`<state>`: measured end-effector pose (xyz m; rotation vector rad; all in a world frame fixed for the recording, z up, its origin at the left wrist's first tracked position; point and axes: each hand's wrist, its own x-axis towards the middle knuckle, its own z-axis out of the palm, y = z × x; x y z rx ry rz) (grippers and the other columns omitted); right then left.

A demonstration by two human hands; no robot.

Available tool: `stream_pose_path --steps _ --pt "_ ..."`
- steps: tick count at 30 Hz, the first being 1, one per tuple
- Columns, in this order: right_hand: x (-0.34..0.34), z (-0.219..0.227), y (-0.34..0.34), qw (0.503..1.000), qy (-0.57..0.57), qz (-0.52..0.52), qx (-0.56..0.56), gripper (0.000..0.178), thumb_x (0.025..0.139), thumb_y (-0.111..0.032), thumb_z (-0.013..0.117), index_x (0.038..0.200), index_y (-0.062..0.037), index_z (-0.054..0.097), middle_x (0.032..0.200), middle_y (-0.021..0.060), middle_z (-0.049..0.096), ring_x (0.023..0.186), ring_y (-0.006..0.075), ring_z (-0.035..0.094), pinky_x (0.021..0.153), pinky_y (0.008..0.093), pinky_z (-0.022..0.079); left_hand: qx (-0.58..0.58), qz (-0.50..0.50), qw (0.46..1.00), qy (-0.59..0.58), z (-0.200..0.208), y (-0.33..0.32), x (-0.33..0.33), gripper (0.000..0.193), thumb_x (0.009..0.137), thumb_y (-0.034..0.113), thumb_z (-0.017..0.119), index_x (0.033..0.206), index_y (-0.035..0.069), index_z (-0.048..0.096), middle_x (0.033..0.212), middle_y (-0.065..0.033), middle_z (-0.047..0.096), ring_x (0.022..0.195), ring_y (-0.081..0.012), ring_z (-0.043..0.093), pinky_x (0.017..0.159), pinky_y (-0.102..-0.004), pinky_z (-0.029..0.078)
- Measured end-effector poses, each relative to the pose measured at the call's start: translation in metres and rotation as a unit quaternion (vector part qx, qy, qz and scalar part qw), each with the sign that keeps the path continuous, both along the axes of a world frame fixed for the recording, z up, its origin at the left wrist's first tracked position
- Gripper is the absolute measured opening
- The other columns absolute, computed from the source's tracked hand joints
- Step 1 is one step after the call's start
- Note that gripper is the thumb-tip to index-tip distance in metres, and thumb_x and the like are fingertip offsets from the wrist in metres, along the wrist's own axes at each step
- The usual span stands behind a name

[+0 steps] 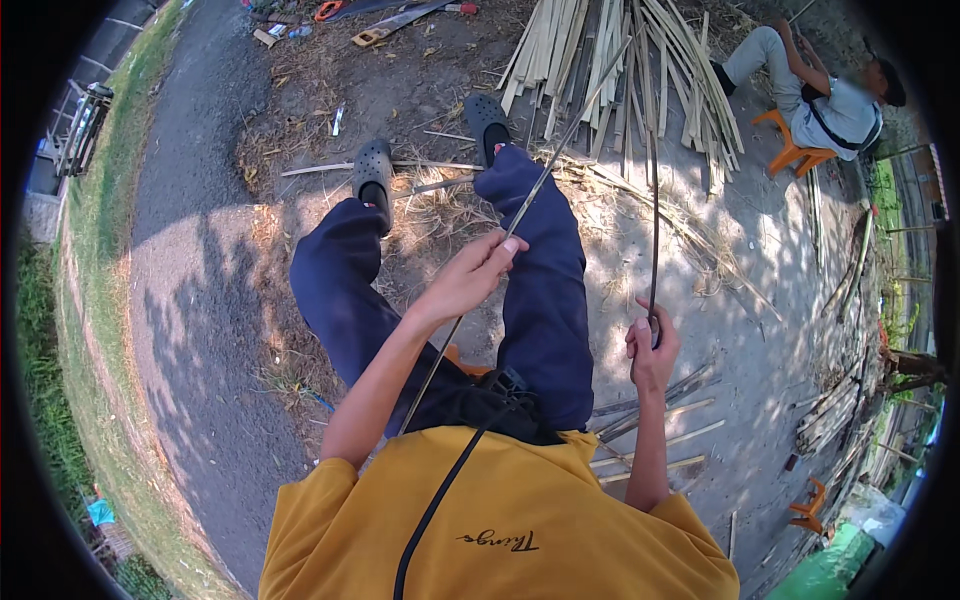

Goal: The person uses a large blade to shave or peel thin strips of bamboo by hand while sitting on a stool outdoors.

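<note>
My left hand (472, 274) is closed round a long, thin bamboo strip (541, 178), thumb lying along it. The strip slants from beside my waist, across my thighs, up toward a pile of split bamboo strips (560, 45). To the right, my right hand (652, 352) has its fingers curled round the lower end of a slim, dark, upright strip (655, 220). Its far end overlaps the pile, and I cannot tell whether it is bamboo or a tool. Both hands are apart, over my lap and just right of it.
A person (835, 105) sits on an orange stool (797, 145) at the far right. A wooden-handled saw (400, 22) lies on the ground beyond my feet. Loose strips (665, 440) lie by my right side, and bamboo shavings (650, 205) litter the ground. Another orange stool (810, 505) stands lower right.
</note>
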<state>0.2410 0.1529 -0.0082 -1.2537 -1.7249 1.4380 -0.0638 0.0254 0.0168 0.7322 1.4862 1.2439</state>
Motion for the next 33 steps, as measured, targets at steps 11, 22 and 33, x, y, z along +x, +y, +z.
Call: stream_pose_path --steps 11,22,33 --pt "-0.014 -0.009 0.009 0.974 -0.148 0.102 0.139 0.043 0.095 -0.031 0.074 0.130 -0.0070 0.067 0.066 0.0054 0.060 0.055 0.0132 0.053 0.055 0.0293 0.042 -0.028 -0.083 0.996 0.023 -0.030 0.029 0.036 0.036 0.115 0.026 0.043 0.107 0.001 0.068 0.066 0.0039 0.047 0.059 -0.0046 0.042 0.055 -0.0251 0.035" --pt "-0.038 -0.014 0.018 0.972 -0.114 0.178 0.108 0.046 0.098 -0.023 0.070 0.141 -0.0105 0.061 0.086 0.0146 0.074 0.075 0.0300 0.074 0.071 0.0354 0.055 -0.062 -0.036 0.996 0.047 -0.022 0.038 0.038 0.039 0.114 0.026 0.047 0.102 -0.001 0.072 0.062 0.0032 0.050 0.058 -0.0043 0.043 0.054 -0.0260 0.035" --pt "-0.056 -0.015 0.015 0.950 -0.136 0.242 0.144 0.051 0.096 -0.026 0.071 0.143 -0.0117 0.061 0.116 0.0224 0.074 0.086 0.0368 0.074 0.078 0.0412 0.056 -0.109 -0.009 0.980 0.164 -0.014 0.034 0.028 0.030 0.107 0.016 0.055 0.093 -0.004 0.074 0.064 -0.0053 0.059 0.059 -0.0107 0.053 0.057 -0.0312 0.042"
